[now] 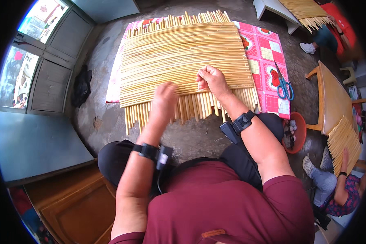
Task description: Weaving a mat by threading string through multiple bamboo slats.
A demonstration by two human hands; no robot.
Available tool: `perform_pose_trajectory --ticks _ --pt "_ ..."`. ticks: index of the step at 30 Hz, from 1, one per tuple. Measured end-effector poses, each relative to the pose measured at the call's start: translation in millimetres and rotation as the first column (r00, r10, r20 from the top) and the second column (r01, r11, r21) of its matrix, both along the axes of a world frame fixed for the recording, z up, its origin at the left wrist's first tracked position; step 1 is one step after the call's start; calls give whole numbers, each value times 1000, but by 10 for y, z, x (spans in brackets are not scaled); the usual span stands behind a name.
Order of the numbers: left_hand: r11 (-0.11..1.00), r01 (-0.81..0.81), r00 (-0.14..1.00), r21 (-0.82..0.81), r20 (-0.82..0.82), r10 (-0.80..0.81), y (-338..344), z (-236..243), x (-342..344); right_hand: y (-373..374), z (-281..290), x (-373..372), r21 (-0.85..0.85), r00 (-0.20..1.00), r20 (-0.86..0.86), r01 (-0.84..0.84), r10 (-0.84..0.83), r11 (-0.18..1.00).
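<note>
A mat of woven straw-coloured sticks (183, 53) lies on the table in front of me, pale thread stitching running across it in rows. Loose stick ends jut out along its near and far edges. Over the mat's near edge, my right hand (214, 82) is closed in a pinch, with a thin pale thread (198, 86) hanging below the fingertips. My left hand (164, 99) hovers by the near stick ends, left of the right hand. Motion smears its fingers, so what they hold is not visible.
A pink checked cloth (268, 61) covers the table, with blue-handled scissors (286, 89) at its right. An orange-red bucket (299, 134) stands on the floor beside my knee. Two other people sit at right with similar stick mats (345, 142), near a wooden table (333, 95). Cabinets line the left.
</note>
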State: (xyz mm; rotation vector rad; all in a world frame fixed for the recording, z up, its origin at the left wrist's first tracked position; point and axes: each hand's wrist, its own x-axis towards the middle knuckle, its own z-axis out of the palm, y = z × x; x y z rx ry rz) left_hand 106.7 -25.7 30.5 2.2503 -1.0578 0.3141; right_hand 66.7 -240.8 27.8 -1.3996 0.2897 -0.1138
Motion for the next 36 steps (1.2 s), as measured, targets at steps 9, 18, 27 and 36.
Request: perform_pose_trajectory --ticks 9,18,27,36 --pt "976 -81 983 202 179 45 -192 -89 -461 -23 423 -7 230 994 99 -76 55 970" --pt "949 -110 982 295 177 58 -237 -101 -463 180 594 -172 224 965 221 -192 142 955" --pt "978 -57 979 202 203 15 -157 -71 -430 78 695 -328 243 971 222 -140 85 960" --pt "994 31 998 105 -49 -26 -20 277 -827 -261 751 -508 344 985 172 -72 12 936"
